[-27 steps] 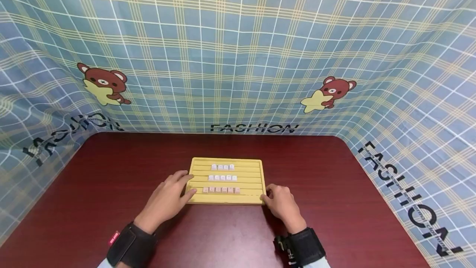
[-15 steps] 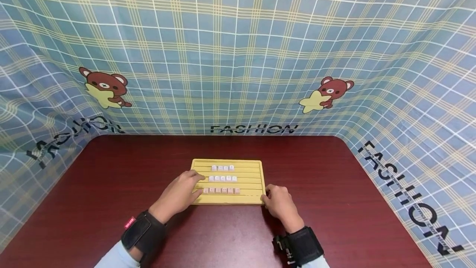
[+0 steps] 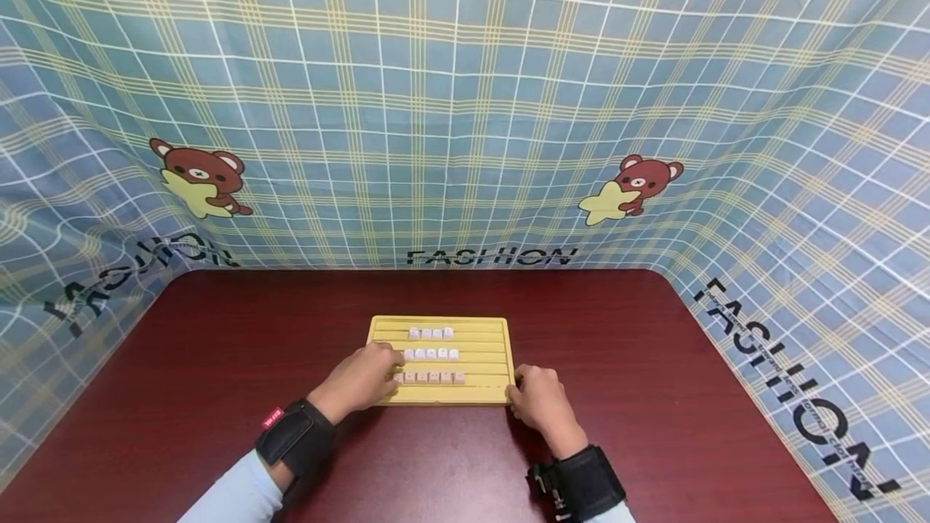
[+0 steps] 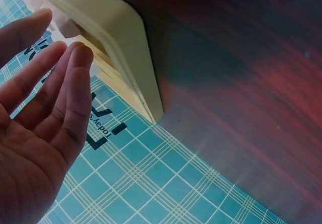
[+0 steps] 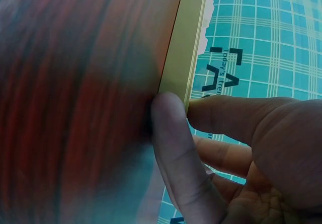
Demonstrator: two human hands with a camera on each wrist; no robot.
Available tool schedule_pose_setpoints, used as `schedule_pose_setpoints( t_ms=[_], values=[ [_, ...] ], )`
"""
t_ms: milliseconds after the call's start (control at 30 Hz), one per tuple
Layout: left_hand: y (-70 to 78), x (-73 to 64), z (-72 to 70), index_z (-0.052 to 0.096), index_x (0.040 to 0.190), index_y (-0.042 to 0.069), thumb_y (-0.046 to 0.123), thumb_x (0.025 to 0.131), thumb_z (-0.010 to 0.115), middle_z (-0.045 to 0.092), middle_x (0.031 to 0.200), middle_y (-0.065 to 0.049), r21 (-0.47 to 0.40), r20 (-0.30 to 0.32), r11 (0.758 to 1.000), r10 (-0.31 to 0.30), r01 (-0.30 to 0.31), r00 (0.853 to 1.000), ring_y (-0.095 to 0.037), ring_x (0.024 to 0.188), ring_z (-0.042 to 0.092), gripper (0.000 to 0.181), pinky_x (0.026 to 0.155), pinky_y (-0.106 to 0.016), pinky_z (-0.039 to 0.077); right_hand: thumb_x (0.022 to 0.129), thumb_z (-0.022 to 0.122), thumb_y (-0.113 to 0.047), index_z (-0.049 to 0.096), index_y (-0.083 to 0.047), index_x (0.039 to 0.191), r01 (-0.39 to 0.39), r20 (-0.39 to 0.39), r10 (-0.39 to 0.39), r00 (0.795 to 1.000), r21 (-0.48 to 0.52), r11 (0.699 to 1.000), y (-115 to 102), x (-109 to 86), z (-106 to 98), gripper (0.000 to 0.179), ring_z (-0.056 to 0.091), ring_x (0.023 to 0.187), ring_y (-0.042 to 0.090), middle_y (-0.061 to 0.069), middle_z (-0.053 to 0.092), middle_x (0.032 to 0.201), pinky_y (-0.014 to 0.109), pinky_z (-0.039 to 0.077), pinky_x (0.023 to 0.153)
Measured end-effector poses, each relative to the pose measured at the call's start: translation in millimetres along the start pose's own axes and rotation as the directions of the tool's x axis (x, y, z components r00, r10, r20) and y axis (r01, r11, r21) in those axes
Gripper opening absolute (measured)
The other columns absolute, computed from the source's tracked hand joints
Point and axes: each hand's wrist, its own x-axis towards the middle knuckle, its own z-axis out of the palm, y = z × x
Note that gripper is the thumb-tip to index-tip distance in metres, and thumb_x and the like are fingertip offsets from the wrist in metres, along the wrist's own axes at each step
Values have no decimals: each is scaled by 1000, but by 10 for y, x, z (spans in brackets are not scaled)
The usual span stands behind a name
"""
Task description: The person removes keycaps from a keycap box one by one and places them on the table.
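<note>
A yellow ridged tray (image 3: 485, 359) lies on the table with three rows of small keycaps on it. White keycaps (image 3: 432, 354) fill the back and middle rows; pinkish keycaps (image 3: 433, 378) stand in the front row. My left hand (image 3: 363, 378) reaches over the tray's left side, its fingertips at the left ends of the middle and front rows. In the left wrist view, the fingers (image 4: 73, 93) are loosely bent and the thumb is apart from them, with nothing seen between. My right hand (image 3: 541, 399) pinches the tray's right edge near the front corner.
The dark red wooden table (image 3: 596, 329) extends around the tray on all sides. A blue plaid cloth (image 3: 450, 127) with bear prints hangs behind the table and along both sides. Both wrists wear black straps (image 3: 298, 438).
My left hand has moved right, from the tray's left edge to the left ends of the keycap rows. The right hand keeps its grip on the edge; the head view has shifted slightly.
</note>
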Motion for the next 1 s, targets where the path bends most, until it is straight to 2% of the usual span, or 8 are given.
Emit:
schedule_pose_setpoints(
  t_ms=[200,467,667,800,1000],
  values=[
    [-6,23,28,65,76,8,5,77,77,56,72,1,-19,16,1000,-5,5,1000,-9,64,43,13,54,-25,38,92,63,-13,66,-2,108,-23,-2,23,1000,-4,1000,2,3,4,20,57,52,9,0,59,62,25,41,51],
    [-12,15,63,70,79,7,3,77,77,61,76,-1,-5,-3,1000,-6,6,1000,-7,65,47,8,56,-25,42,93,61,-12,66,-1,109,-26,16,25,1000,29,999,-2,-10,10,20,59,51,9,1,62,64,25,42,49],
    [-10,-6,76,71,78,6,2,78,73,61,75,-1,8,-32,1000,19,-19,999,-7,65,49,5,55,-24,43,92,62,-12,66,-1,109,-35,10,35,999,-4,999,-6,-5,10,22,57,53,10,3,62,67,25,41,50],
    [-1,-14,83,72,78,6,1,78,73,62,76,-1,9,-40,1000,9,-9,999,-7,65,50,5,55,-24,44,91,62,-12,67,-1,108,-33,3,33,999,-17,999,-2,-3,11,21,57,55,10,5,63,72,25,41,52],
    [1,-17,89,70,75,7,1,77,73,60,74,0,18,-64,1000,14,-13,998,-6,63,47,7,54,-24,42,90,63,-13,68,-2,107,-37,-17,37,999,-43,998,-11,10,15,21,55,57,12,3,60,69,26,41,54]
  ],
)
